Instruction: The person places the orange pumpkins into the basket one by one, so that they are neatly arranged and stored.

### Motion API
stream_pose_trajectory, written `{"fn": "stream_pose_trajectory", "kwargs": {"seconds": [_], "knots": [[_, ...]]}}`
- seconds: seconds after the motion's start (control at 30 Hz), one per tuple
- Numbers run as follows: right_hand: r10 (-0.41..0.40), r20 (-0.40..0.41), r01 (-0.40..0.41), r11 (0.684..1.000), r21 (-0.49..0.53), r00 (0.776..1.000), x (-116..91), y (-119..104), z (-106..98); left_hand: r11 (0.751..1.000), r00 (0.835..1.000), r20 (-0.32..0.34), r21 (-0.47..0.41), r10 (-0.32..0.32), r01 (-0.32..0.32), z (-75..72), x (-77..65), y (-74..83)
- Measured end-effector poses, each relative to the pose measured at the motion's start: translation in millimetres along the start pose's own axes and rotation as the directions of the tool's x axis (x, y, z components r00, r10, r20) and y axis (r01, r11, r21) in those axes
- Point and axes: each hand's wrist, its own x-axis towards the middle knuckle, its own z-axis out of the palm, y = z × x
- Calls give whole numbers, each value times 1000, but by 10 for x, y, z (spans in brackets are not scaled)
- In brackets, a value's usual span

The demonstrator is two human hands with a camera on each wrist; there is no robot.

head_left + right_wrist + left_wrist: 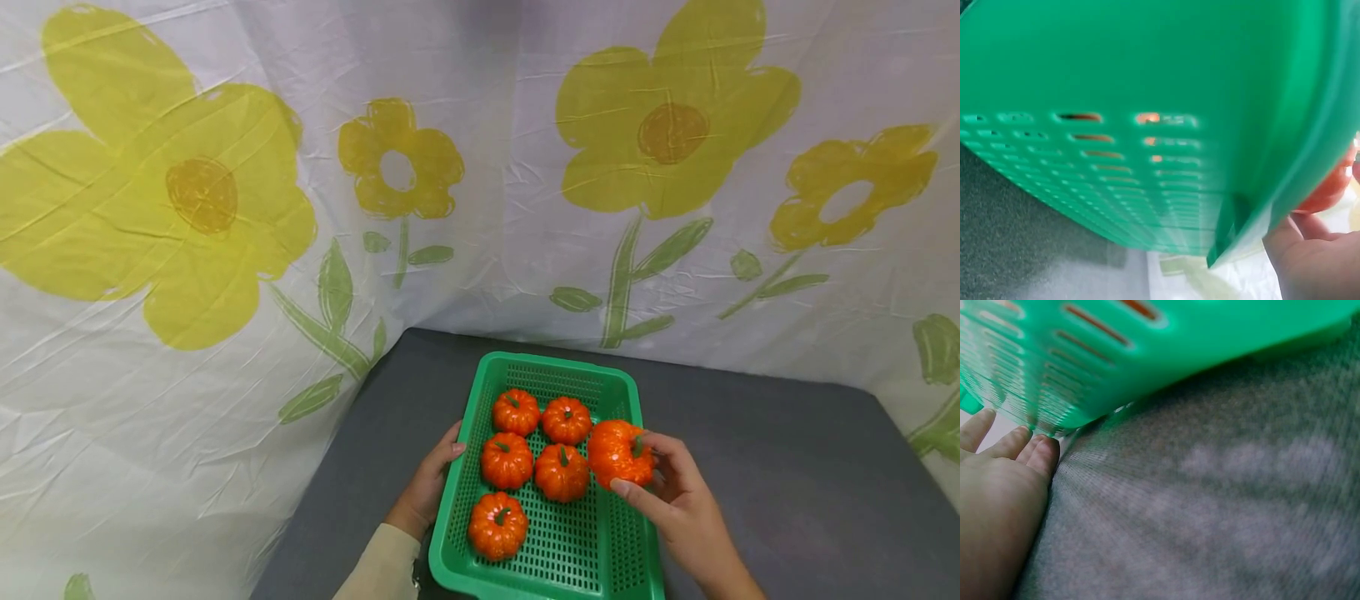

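A small orange toy pumpkin [619, 454] with a green stem is between the thumb and fingers of my right hand [686, 512], over the right rim of a green plastic basket [558, 542]. In the right wrist view, the basket wall hides much of this pumpkin [1329, 190]. Several similar pumpkins [562, 472] sit inside the basket, most toward its far and left side. At the left rim, my left hand [431, 483] holds the basket, thumb at the edge. Its fingers [1010, 447] touch the slotted outer wall in the left wrist view.
The basket stands on a dark grey table [787, 467], whose surface extends to both sides. Behind and to the left hangs a white sheet [495, 208] printed with yellow flowers.
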Motion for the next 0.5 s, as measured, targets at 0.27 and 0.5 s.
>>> {"fn": "stream_pose_trajectory", "kwargs": {"seconds": [0.27,0.5], "knots": [[-29,52,32,998,-57,998,-18,-23,64,1000,1000,1,-2,5,-5,-2,6,-8],[-55,120,66,994,-85,991,-40,2,124,1000,1000,-2,8,5,-5,9,14,1]]}}
